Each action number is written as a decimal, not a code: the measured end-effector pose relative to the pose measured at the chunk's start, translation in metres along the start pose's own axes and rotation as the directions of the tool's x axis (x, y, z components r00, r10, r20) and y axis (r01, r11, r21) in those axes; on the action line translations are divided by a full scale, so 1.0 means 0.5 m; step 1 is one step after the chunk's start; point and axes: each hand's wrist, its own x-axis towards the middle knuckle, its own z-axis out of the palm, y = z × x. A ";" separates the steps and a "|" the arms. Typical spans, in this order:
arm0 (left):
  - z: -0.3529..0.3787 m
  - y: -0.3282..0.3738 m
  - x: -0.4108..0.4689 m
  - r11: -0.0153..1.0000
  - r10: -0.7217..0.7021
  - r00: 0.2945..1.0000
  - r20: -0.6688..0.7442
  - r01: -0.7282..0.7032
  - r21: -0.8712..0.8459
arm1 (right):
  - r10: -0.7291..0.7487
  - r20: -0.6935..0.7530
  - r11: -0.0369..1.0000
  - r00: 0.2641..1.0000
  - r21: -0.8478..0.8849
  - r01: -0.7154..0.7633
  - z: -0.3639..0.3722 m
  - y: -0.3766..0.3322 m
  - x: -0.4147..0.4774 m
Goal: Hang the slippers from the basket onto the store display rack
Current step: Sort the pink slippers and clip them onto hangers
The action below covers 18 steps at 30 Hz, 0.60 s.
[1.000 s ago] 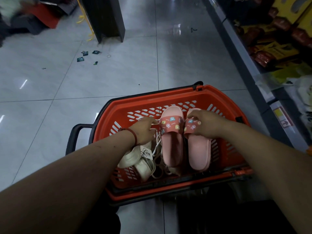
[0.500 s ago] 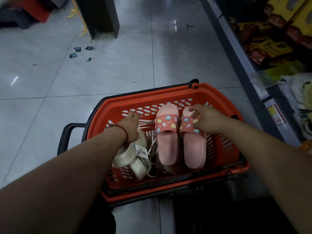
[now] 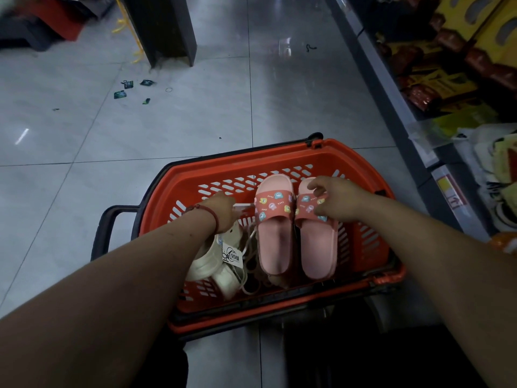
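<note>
Lift the pink rubber slippers (image 3: 275,236) by the printed strap (image 3: 307,207) pinched under the right fingers (image 3: 314,187); the left hand (image 3: 221,210) hides its fingers.

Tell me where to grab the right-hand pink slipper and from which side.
Grip its patterned strap, coming from above: the slipper lies sole-down, the strap arches clear of the footbed, and the other pink slipper and basket wall crowd its sides.
</note>
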 end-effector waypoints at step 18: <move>-0.168 -0.018 -0.234 0.739 -0.263 0.897 -0.356 -0.050 -0.672 | -0.107 -0.071 0.991 0.992 0.077 0.113 -0.015 -0.074 -0.068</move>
